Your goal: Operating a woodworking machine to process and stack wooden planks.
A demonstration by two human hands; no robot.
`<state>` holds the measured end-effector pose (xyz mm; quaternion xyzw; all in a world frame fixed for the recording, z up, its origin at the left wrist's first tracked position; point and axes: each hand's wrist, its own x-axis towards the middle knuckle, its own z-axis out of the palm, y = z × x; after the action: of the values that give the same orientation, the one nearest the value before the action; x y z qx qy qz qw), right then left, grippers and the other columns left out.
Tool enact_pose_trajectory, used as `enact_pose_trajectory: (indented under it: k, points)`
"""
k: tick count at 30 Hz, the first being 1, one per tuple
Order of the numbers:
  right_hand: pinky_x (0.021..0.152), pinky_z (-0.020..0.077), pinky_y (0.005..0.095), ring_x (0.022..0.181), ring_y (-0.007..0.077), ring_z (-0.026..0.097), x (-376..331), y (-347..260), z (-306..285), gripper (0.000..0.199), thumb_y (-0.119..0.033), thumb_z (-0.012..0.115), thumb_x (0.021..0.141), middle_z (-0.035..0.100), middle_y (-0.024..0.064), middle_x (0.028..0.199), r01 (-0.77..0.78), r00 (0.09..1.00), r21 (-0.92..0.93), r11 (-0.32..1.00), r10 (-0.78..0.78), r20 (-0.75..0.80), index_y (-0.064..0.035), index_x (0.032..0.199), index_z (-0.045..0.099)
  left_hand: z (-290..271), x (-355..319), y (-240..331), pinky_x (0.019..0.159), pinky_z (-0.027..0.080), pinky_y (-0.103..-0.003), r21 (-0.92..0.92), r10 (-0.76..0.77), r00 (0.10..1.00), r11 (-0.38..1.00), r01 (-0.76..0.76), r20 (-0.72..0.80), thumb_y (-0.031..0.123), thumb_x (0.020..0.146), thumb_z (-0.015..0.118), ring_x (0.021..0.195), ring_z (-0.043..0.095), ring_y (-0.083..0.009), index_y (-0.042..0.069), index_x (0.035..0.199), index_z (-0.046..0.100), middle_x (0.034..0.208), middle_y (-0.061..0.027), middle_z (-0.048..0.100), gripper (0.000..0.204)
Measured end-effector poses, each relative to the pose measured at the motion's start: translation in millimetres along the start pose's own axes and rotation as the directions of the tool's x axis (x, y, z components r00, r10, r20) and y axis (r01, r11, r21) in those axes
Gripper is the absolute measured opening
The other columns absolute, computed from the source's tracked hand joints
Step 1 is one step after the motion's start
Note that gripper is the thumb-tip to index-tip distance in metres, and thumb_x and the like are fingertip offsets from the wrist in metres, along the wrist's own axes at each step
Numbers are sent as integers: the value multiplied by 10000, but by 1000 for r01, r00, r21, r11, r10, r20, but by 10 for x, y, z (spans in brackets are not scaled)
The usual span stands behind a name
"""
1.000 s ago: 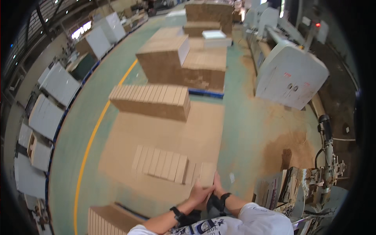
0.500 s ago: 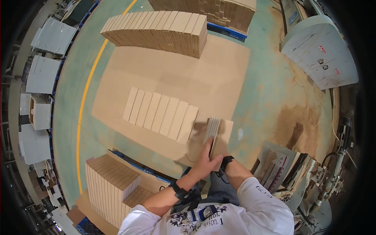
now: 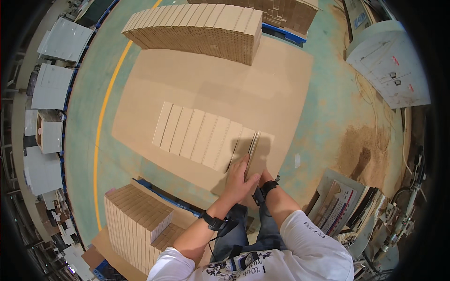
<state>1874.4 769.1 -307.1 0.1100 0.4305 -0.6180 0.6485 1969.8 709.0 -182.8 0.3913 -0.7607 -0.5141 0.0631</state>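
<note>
While both bare hands meet over the near right corner of a large cardboard sheet (image 3: 154, 75), the left hand (image 3: 240, 180) holds a slim bundle of brown boards (image 3: 258, 157) on edge, its fingers laid along the bundle's left face and its thumb at the near end. The right hand (image 3: 266, 178) is against the bundle's near right side; its fingers are hidden, so how far they close cannot be told. The bundle stands just beside the right end of a row of brown boards (image 3: 204, 133), which runs roughly along the sheet's near edge, its pieces lying side by side with pale tops showing. Whether the bundle touches the last piece of that row, or rests on the sheet, is not clear. Each wrist wears a black strap (image 3: 213, 221). Along the far edge of the sheet stands a long block of upright boards (image 3: 192, 35), ending well short of the far right corner. Just beyond that edge, more brown stock (image 3: 281, 16) sits on a blue pallet (image 3: 286, 33). Off the near edge, toward the left, stands a stepped stack (image 3: 136, 208) of brown boards. A yellow line (image 3: 98, 140) crosses the green floor (image 3: 84, 154) outside the sheet's left edge, and a pale cabinet (image 3: 384, 65) stands well beyond its right edge.
</note>
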Motion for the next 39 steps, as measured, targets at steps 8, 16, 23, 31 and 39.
enact_pose_trajectory:
  k: [8, 16, 23, 31, 39]
  points:
    - [872, 437, 341, 1004, 198, 525, 180, -47, -52, 468, -430, 314, 932, 541, 80, 1093, 67, 998, 58, 996, -67, 0, -80, 1214, 445, -47, 64, -88, 1013, 277, -347, -336, -76, 990, 935, 111, 115, 257, 804, 608, 1237, 336, -282, -47, 1326, 263, 1333, -204, 344, 696]
    - [965, 348, 326, 1149, 195, 421, -551, -301, 622, 572, -469, 261, 936, 416, 89, 1268, 297, 950, 44, 954, -290, -119, -74, 1350, 273, 9, 58, -271, 934, 363, -353, -286, -23, 1000, 958, 25, 9, 210, 783, 617, 1111, 472, -294, -68, 1295, 300, 1186, -235, 477, 663]
    - [996, 282, 298, 1245, 206, 283, -600, -183, 514, 657, -415, 323, 940, 216, 92, 1398, 302, 952, -150, 942, -306, -7, -80, 1410, 11, 30, 79, -59, 883, 393, -368, -511, -138, 982, 839, 186, 132, 151, 796, 566, 1033, 513, -305, -50, 1278, 333, 1089, -201, 551, 571]
    - [759, 461, 260, 922, 128, 540, -1188, -459, 248, 383, -211, 531, 869, 543, 37, 1034, 327, 938, 124, 937, -306, -166, -54, 1197, 413, 544, -157, 163, 980, 310, -387, -170, -9, 992, 985, 30, 123, 213, 822, 544, 1151, 408, -352, -67, 1292, 300, 1274, -243, 400, 599]
    - [825, 435, 268, 987, 155, 524, -266, -120, -968, 542, -184, 589, 810, 521, 96, 1138, 176, 943, -64, 982, -187, -275, -32, 1281, 367, 918, -755, -580, 1000, 299, -324, -393, -472, 824, 726, 565, 312, 239, 812, 606, 1197, 391, -265, -29, 1264, 370, 1269, -171, 426, 576]
